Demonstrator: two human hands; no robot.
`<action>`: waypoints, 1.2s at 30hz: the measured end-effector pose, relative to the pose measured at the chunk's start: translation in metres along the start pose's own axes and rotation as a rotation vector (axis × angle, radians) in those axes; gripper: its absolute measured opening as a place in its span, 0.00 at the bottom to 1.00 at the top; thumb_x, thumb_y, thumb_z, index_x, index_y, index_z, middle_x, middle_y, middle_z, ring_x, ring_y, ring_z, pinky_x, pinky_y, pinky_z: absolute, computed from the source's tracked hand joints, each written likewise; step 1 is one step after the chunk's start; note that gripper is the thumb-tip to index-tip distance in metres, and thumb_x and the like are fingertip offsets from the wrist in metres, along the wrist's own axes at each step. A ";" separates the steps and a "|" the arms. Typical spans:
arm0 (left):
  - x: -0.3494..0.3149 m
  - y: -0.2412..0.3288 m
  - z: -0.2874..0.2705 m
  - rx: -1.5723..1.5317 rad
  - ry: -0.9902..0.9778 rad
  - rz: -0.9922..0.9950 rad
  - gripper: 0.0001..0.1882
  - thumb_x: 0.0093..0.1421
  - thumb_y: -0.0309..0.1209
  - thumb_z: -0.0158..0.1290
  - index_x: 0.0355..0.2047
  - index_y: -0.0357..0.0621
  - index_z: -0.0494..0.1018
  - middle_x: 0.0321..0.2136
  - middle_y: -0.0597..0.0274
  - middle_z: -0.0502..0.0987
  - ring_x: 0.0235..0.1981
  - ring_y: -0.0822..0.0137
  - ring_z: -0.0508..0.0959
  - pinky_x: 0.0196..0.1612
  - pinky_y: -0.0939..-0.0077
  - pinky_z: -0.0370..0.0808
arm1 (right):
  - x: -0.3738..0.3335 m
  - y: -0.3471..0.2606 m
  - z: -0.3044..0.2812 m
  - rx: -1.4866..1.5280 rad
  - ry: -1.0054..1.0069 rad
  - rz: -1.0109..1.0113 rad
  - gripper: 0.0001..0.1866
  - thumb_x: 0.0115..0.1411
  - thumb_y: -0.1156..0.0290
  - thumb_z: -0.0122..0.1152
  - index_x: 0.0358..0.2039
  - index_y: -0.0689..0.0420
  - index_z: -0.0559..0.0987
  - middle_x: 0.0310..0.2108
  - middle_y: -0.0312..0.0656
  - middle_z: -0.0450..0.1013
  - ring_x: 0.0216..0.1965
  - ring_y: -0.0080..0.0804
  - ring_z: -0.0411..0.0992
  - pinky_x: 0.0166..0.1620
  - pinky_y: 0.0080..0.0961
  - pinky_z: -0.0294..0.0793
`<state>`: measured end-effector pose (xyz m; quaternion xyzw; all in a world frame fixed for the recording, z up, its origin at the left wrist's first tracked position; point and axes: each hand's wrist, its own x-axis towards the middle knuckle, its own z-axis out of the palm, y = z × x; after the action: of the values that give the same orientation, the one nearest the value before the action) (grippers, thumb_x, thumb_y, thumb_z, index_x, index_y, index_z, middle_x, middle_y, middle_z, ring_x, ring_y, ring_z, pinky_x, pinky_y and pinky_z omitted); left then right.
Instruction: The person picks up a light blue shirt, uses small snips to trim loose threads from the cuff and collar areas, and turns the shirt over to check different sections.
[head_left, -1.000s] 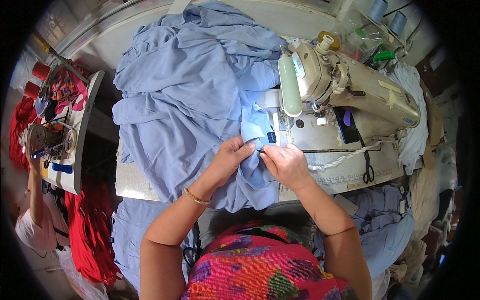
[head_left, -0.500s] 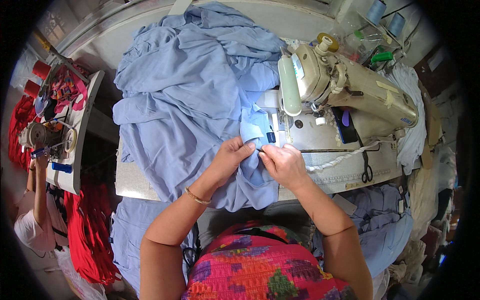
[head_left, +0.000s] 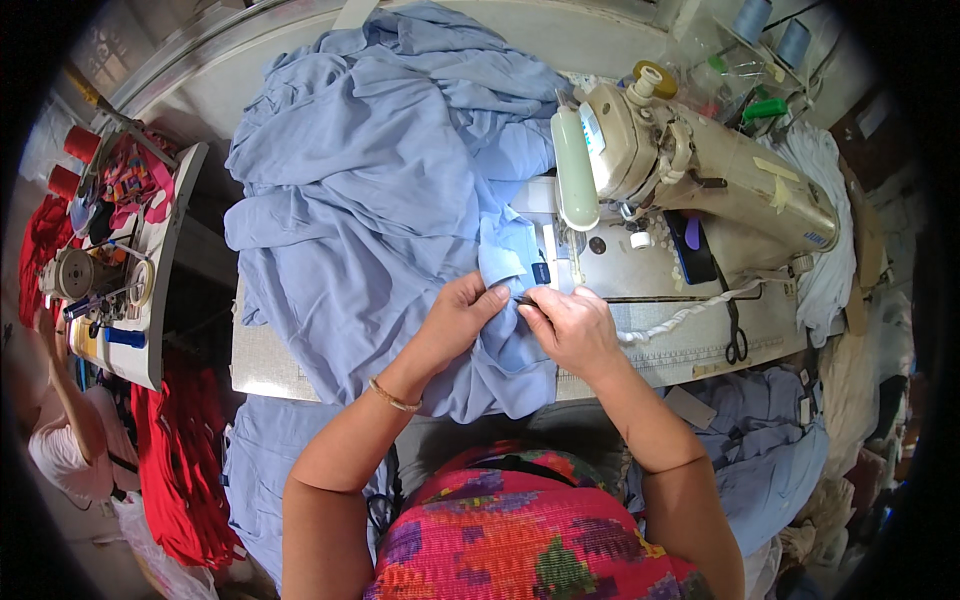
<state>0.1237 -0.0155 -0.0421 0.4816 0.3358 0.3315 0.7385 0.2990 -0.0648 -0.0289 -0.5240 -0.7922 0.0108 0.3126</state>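
A large light-blue garment (head_left: 360, 200) lies bunched over the sewing table, its near edge hanging over the front. My left hand (head_left: 462, 312) is closed in a pinch on a fold of it, just below a pale collar-like piece. Close beside it, my right hand (head_left: 568, 325) is closed with thumb and forefinger at the same fold. A small dark thing shows between those fingertips, too little of it visible to name. Just above, a dark label (head_left: 541, 273) sits on the blue cloth. The sewing machine (head_left: 650, 150) stands right of the garment, its needle area beyond my right hand.
Black scissors (head_left: 736, 335) and a phone (head_left: 692, 248) lie on the right of the table. A twisted white cloth strip (head_left: 680, 318) runs behind my right forearm. More blue garments (head_left: 750, 440) are piled at lower right. At left, a person sits by another machine (head_left: 75, 272) and red cloth (head_left: 180, 460).
My hands stay at the same fold, with only a slight shift of the right fingers. At left, the other person's arm has drawn back from their machine, and they lean differently.
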 end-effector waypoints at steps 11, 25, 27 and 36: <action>0.000 0.000 -0.001 -0.070 -0.022 -0.015 0.12 0.61 0.32 0.49 0.42 0.37 0.72 0.34 0.69 0.75 0.33 0.81 0.72 0.37 0.85 0.71 | 0.002 0.000 0.001 0.015 0.013 -0.026 0.08 0.55 0.65 0.57 0.25 0.54 0.71 0.18 0.40 0.71 0.18 0.37 0.69 0.25 0.29 0.65; -0.011 0.014 -0.002 0.008 -0.130 -0.033 0.11 0.55 0.24 0.50 0.39 0.37 0.72 0.31 0.71 0.74 0.30 0.81 0.71 0.35 0.85 0.70 | -0.034 0.040 -0.055 -0.521 -0.166 0.276 0.16 0.54 0.72 0.53 0.45 0.53 0.74 0.36 0.41 0.72 0.32 0.39 0.70 0.38 0.30 0.66; -0.011 0.013 -0.002 0.020 -0.133 -0.036 0.11 0.55 0.25 0.51 0.39 0.37 0.72 0.32 0.70 0.73 0.31 0.81 0.71 0.37 0.85 0.70 | -0.042 0.048 -0.057 -0.640 -0.140 0.261 0.18 0.53 0.72 0.55 0.47 0.54 0.73 0.40 0.42 0.70 0.35 0.39 0.70 0.39 0.30 0.66; -0.031 0.023 0.036 0.751 0.021 0.482 0.17 0.55 0.28 0.53 0.44 0.35 0.67 0.37 0.50 0.71 0.38 0.53 0.71 0.43 0.68 0.68 | -0.015 -0.020 -0.008 1.446 -0.151 0.616 0.11 0.60 0.69 0.54 0.40 0.60 0.71 0.37 0.36 0.68 0.36 0.19 0.66 0.36 0.16 0.66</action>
<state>0.1319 -0.0515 -0.0041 0.7775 0.3184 0.3542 0.4107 0.2904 -0.0892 -0.0232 -0.3845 -0.4268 0.6450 0.5040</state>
